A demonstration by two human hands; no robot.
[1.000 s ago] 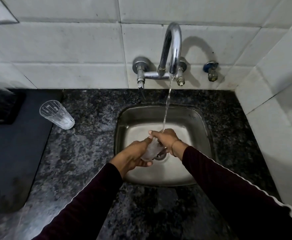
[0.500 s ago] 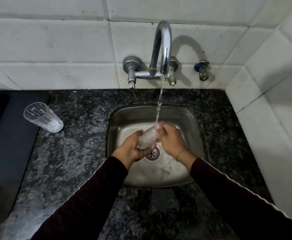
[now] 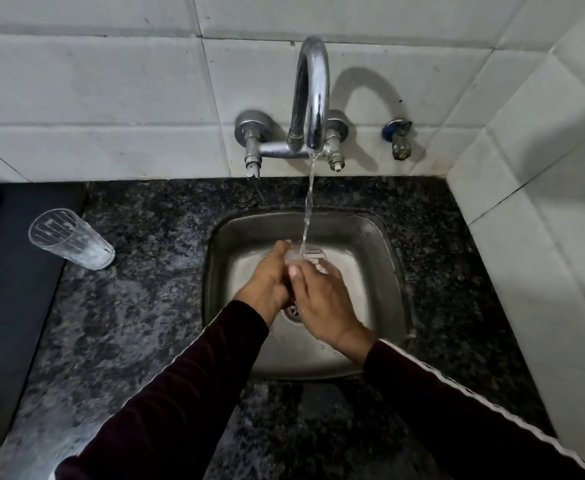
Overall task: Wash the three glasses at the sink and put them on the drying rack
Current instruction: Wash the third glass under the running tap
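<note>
Since the frame half a second ago, you have raised the glass [image 3: 304, 255] upright, so the water stream [image 3: 307, 209] from the faucet [image 3: 312, 98] now falls into its mouth; earlier it lay tilted between your hands. Your left hand [image 3: 272, 278] curls around the left side of the glass, and your right hand [image 3: 322, 299] wraps its near and right side. Both hands hold it over the sink [image 3: 384, 271], above the drain [image 3: 293, 311]. Most of the glass is hidden by your fingers and blurred by the water; only its rim area shows. The drain is partly covered by your right hand.

A second glass [image 3: 71, 239] stands on the dark speckled desk [image 3: 138, 306], well apart to the left of the sink, at the edge of a black mat [image 3: 10, 306]. The mat is cut off at the left frame edge. A small wall valve [image 3: 399, 138] sits to the right of the faucet on the white tiles [image 3: 93, 98].
</note>
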